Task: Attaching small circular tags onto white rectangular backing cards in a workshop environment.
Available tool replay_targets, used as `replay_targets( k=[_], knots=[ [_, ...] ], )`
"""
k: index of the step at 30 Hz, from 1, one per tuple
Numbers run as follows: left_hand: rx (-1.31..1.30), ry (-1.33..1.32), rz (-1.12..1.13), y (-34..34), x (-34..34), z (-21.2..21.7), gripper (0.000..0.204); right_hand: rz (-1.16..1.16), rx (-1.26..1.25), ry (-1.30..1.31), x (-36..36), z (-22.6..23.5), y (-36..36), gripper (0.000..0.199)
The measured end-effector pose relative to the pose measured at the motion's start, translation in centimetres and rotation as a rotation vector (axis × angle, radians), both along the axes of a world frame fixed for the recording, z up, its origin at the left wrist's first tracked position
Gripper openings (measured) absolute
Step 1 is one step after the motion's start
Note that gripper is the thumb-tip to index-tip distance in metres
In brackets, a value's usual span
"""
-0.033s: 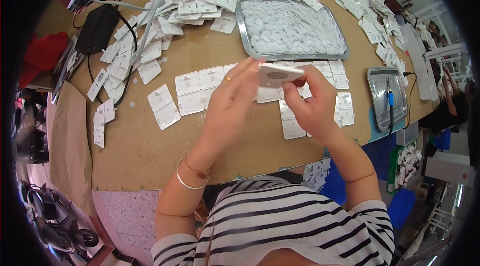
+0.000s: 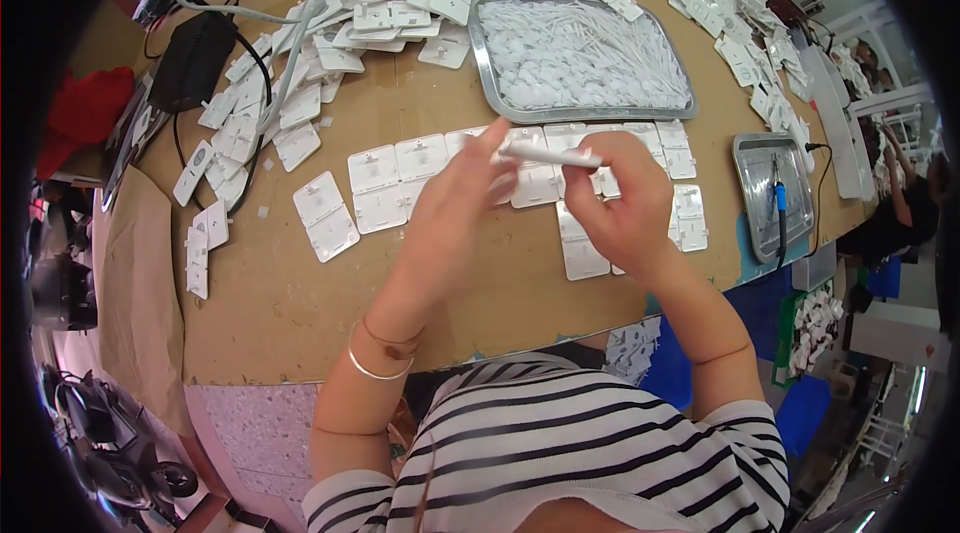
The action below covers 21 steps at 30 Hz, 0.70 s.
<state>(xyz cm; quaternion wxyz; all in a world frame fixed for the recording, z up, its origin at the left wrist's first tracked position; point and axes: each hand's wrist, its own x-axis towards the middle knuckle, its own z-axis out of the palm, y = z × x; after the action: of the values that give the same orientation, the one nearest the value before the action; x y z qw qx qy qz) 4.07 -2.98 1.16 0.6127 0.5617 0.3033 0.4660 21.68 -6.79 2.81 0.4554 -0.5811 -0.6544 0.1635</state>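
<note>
My right hand [image 2: 625, 195] pinches a flat white plastic panel [image 2: 550, 155] by its right end, between thumb and bent fingers. The panel is turned nearly edge-on above the table. Beside its left end is my left hand [image 2: 455, 203], its fingers smeared by motion; whether they grip the panel I cannot tell. Beneath and around both hands, similar white panels [image 2: 375, 168] lie in rows with small raised parts facing up. Just beyond the hands stands a metal tray [image 2: 483, 58] full of small white plastic pieces [image 2: 580, 48].
Heaps of white panels [image 2: 385, 13] cover the far side. A smaller metal tray [image 2: 748, 203] at right holds a blue-handled, pen-shaped tool [image 2: 780, 198] on a black cord. Grey cables [image 2: 290, 83] and a black box [image 2: 195, 58] lie at left. The cardboard-covered tabletop [image 2: 300, 323] ends near my body.
The panel has tipped from showing its face with a grey oval to nearly edge-on. My left hand has shifted slightly left and down.
</note>
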Motion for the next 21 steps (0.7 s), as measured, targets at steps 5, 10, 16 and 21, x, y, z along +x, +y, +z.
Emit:
replay_targets(
  k=[5,10,16,21],
  knots=[
    [-0.546,-0.277,-0.165,0.6,-0.2,0.6,0.051,0.221,0.478,-0.557,2.2,-0.5,3.3,0.027],
    [-0.426,-0.269,-0.05,1.2,-0.2,0.3,0.053,-0.128,-0.095,-0.35,8.4,-2.7,10.2,0.018],
    [-0.422,-0.31,-0.037,1.4,-0.4,0.4,0.051,-0.146,-0.299,-0.53,9.1,-3.4,13.3,0.019],
    [-0.428,-0.306,-0.026,1.5,-0.5,0.6,0.047,-0.15,-0.284,-0.533,9.0,-3.8,14.1,0.018]
  ],
)
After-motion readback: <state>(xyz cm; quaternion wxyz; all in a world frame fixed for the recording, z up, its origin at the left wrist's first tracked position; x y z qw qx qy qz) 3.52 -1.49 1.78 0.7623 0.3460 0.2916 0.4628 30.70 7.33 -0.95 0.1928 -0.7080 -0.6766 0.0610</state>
